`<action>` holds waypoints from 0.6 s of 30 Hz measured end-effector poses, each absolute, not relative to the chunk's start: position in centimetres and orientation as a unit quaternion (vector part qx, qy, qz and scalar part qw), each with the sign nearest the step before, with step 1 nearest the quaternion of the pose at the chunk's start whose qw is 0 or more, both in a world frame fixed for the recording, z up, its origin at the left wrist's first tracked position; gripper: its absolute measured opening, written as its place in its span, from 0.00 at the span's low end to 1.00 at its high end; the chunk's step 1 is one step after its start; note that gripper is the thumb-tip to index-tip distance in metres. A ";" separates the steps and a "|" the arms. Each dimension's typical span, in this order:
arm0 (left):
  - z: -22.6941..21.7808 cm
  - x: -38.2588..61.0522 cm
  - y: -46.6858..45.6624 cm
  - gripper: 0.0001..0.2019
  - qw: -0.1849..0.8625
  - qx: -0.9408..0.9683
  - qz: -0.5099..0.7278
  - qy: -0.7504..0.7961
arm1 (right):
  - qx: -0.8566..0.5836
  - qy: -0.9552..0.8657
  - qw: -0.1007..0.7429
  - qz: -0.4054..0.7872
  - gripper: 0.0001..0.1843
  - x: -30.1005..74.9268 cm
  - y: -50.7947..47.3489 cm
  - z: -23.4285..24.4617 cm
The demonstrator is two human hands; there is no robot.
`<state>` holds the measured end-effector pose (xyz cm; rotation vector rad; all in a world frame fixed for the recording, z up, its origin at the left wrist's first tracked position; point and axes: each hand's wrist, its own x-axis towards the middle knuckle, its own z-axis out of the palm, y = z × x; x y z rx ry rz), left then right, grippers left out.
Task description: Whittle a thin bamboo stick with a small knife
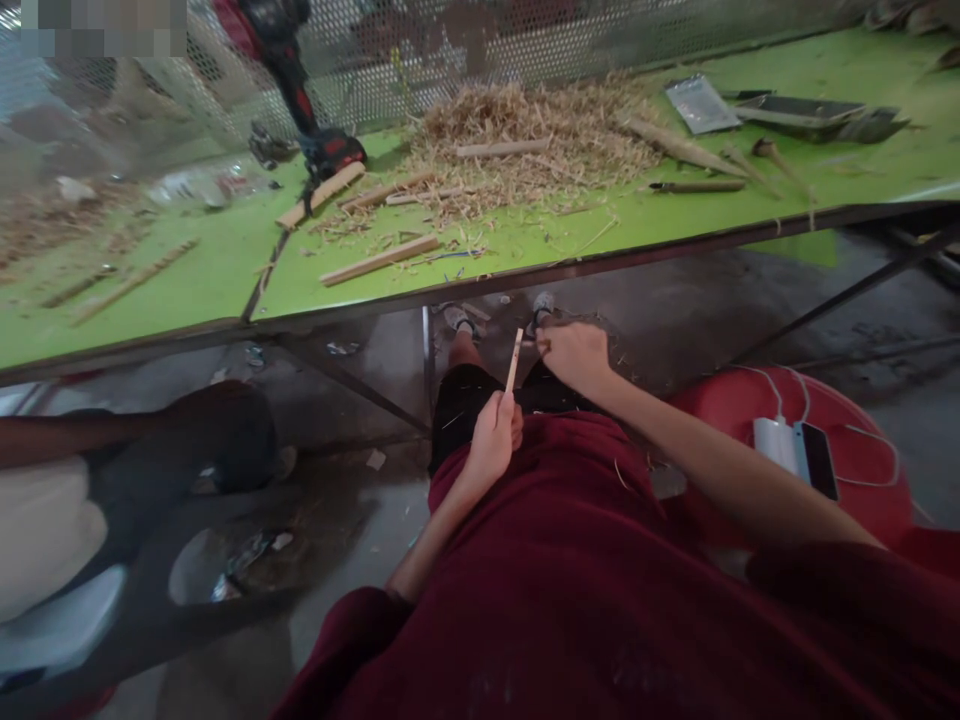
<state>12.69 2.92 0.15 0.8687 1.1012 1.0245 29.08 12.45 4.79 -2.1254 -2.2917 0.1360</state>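
My left hand (495,438) is closed around the lower end of a slim pale wooden stick (514,362), which points up and away over my lap. Just right of the stick's far end is my right hand (576,355), its fingers curled shut. Something small shows at those fingertips, too blurred to name, and I cannot tell whether it touches the stick. Beyond my hands, a heap of wood shavings (525,115) lies on the green table (300,285), with several wooden strips (380,260) around it.
A red and black cordless drill (300,90) stands at the table's back left. A metal tray (802,112) and a small plastic packet (702,104) lie at the right. Beside me, a red stool (720,410) bears a phone (819,460) and a white charger (776,443). Another person sits at left.
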 end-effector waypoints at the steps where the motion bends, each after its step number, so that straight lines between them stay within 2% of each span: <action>1: 0.3 12.7 2.9 0.26 0.645 0.384 0.451 0.482 | -0.671 -0.740 -0.001 0.047 0.30 28.1 11.5 4.7; 6: 1.0 12.3 2.9 0.25 0.657 0.381 0.455 0.465 | -0.631 -0.774 -0.008 0.054 0.33 26.0 10.0 4.3; 14: 1.5 12.0 3.7 0.24 0.678 0.347 0.453 0.463 | -0.598 -0.799 -0.025 0.054 0.32 25.9 12.9 4.4; 18: 1.3 11.6 4.3 0.22 0.673 0.316 0.460 0.485 | -0.579 -0.813 -0.036 0.047 0.27 24.5 13.4 3.4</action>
